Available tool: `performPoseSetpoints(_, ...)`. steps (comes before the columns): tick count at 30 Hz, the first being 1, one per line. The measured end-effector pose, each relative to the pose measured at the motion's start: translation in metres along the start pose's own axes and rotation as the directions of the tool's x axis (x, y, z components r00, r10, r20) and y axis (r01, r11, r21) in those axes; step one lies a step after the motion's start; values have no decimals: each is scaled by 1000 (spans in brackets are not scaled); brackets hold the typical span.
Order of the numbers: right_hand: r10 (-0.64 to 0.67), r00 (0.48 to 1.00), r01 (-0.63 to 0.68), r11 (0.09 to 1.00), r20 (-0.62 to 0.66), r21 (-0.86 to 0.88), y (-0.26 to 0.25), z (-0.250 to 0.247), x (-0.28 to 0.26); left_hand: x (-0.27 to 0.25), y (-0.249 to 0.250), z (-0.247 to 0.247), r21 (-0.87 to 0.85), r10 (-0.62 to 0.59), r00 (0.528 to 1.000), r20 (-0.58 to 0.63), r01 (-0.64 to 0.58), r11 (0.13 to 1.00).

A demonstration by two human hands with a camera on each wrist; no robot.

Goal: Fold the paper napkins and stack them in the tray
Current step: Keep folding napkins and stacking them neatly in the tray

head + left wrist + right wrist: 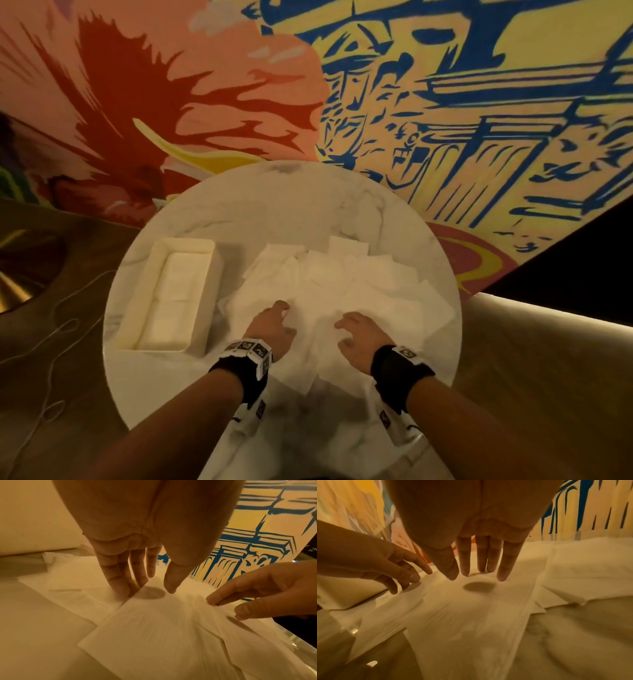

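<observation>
Both hands over napkin (310, 329) near table's (284, 192) front edge: left hand (272, 325) fingertips (120, 591) press it, fingers straight, loosely together; right hand (358, 337) fingers straight, slightly spread, tips (501, 578) touching it.

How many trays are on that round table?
1. The white tray sits on the left side of the marble table, beside the loose napkin pile, with folded napkins already inside. No other tray shows; the napkin pile could hide little.

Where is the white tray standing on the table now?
In the head view the tray stands on the left part of the round table, beside the loose napkins and just beyond the left hand.
</observation>
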State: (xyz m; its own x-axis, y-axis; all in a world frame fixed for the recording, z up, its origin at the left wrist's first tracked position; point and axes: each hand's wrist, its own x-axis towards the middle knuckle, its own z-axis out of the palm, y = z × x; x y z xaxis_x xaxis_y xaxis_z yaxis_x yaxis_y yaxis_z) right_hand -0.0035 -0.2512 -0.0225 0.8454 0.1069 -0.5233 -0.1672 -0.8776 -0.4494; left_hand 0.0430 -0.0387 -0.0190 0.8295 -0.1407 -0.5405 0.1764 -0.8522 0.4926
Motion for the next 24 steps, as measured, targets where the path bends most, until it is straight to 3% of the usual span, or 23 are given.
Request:
performPoseSetpoints(6, -46, 999, 46, 999, 0, -18, 7, -3, -1, -5, 7, -6, -96, -24, 996, -82, 16, 995)
performPoseSetpoints(10, -103, 992, 104, 995, -74, 9, 0, -11, -2, -15, 9, -25, -207, 50, 979, -196, -91, 974)
performPoseSetpoints(14, -97, 962, 163, 955, -256, 247, -24, -25, -6, -26, 17, -44, -246, 140, 945, -295, -217, 945)
performPoseSetpoints(18, -78, 959, 195, 879, -273, 436, -47, -34, -8, -35, 22, -57, -282, 180, 909, -377, -297, 912)
performPoseSetpoints(21, -106, 928, 243, 898, -356, 367, -56, -38, -5, -41, 24, -64, -298, 166, 890, -424, -310, 903)
performPoseSetpoints(24, -154, 866, 316, 906, -476, 283, -62, -42, -3, -47, 21, -68, -319, 161, 883, -441, -322, 892)
